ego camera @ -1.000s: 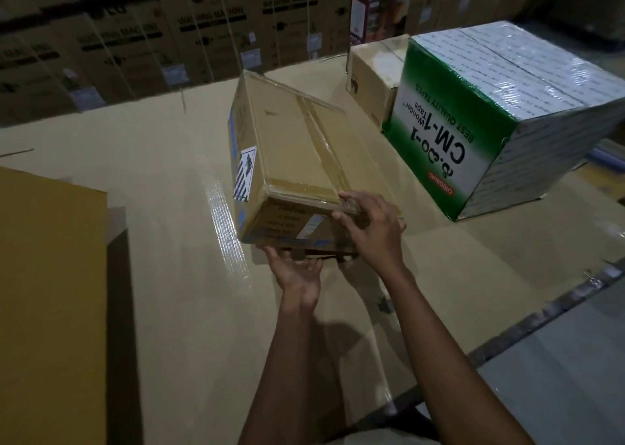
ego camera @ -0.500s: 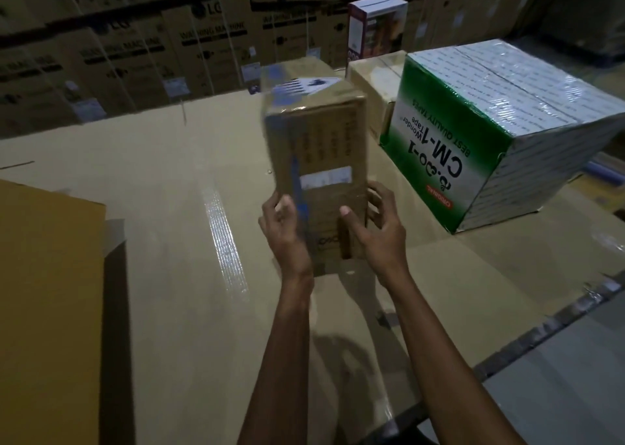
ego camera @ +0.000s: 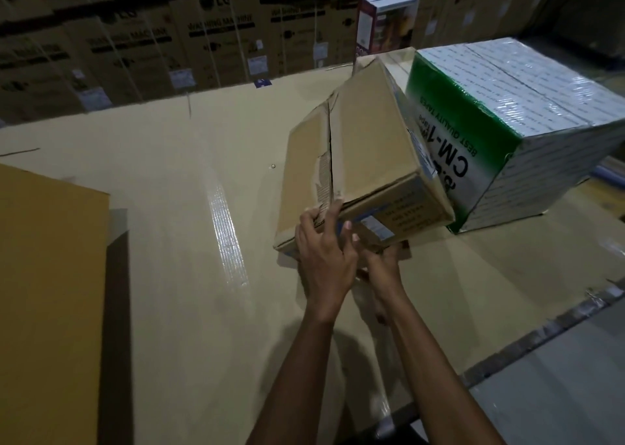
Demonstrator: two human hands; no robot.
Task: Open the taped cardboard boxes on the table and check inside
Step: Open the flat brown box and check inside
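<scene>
Holding cardboard box [ego camera: 365,160] tilted over table [ego camera: 169,241], just beside green tape carton [ego camera: 507,133]. Left hand [ego camera: 324,258] grips near top edge at split centre seam. Right hand [ego camera: 382,268] under near end — fingers hidden, I cannot tell its grasp. Risk, my judgement: seam looks loose, flaps may gape under tilt, contents spill; weak underside support — box drops.

1. We see a desk [ego camera: 203,326] covered in tan cardboard, with a glossy tape strip [ego camera: 225,228] running across it.
2. A flat yellow-brown board [ego camera: 50,292] lies on its left.
3. A green-and-white wrapped box [ego camera: 527,123] stands on the right, with a plain carton [ego camera: 400,59] just behind it.
4. A brown box [ego camera: 365,160] tilts near the middle, its near corner low; we cannot tell whether it touches.
</scene>
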